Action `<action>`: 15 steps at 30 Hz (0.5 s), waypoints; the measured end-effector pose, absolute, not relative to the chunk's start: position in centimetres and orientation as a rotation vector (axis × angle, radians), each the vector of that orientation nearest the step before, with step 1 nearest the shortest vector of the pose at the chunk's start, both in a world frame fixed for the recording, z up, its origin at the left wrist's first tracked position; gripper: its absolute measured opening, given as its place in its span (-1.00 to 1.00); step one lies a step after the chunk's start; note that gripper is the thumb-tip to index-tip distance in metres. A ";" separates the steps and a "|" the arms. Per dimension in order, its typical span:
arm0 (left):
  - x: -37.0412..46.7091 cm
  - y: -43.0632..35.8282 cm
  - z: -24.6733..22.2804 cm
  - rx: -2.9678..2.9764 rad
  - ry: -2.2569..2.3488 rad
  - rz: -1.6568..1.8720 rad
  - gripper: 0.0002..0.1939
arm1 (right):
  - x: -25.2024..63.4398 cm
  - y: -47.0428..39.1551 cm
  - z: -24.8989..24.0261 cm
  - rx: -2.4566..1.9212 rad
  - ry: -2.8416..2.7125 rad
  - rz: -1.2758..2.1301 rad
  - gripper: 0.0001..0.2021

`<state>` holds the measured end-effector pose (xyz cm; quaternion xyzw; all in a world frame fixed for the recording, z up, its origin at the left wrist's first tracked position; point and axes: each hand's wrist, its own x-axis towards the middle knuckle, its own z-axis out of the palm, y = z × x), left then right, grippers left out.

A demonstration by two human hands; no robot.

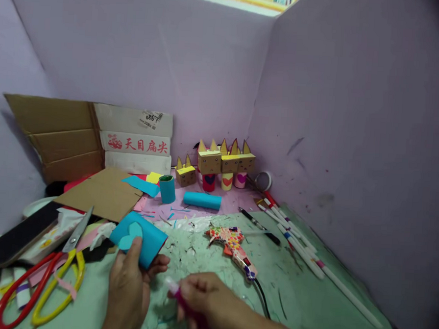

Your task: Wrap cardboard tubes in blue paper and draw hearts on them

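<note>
While the left hand (pixel 130 272) is clasped on a blue roll (pixel 152 244) to the left of the glue gun (pixel 233 246), the thumb overlaps a paler blue heart (pixel 131 232) on the roll's curved side. Nearer than the glue gun, the right hand (pixel 201 298) is closed around a blurred, pale-tipped magenta pen-like tool (pixel 181 299). Behind and left of the glue gun, an open-topped blue tube (pixel 167 191) stands upright, greenish inside; any contents are too small to tell.
</note>
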<state>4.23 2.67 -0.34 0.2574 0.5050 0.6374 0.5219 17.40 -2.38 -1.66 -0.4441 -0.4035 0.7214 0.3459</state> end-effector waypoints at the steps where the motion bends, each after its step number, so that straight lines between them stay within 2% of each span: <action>1: 4.2 2.5 0.0 0.596 1.205 1.524 -0.65 | 16.1 -2.2 -2.2 -1.134 -0.959 1.946 -0.57; 5: 4.0 1.8 1.0 0.486 1.188 1.289 -0.60 | 13.9 -1.4 -3.0 -1.004 -0.792 2.159 -0.73; 9: 3.6 1.8 1.7 0.392 0.992 1.132 -0.56 | 14.3 -1.6 -3.6 -0.902 -0.893 2.286 -0.69; 12: 3.4 1.9 1.8 0.341 0.972 1.071 -0.58 | 14.6 -2.0 -3.9 -0.931 -1.036 2.257 -0.68; 15: 3.4 2.0 1.8 0.309 1.011 1.089 -0.59 | 14.4 -2.3 -3.6 -1.118 -1.295 2.022 -0.69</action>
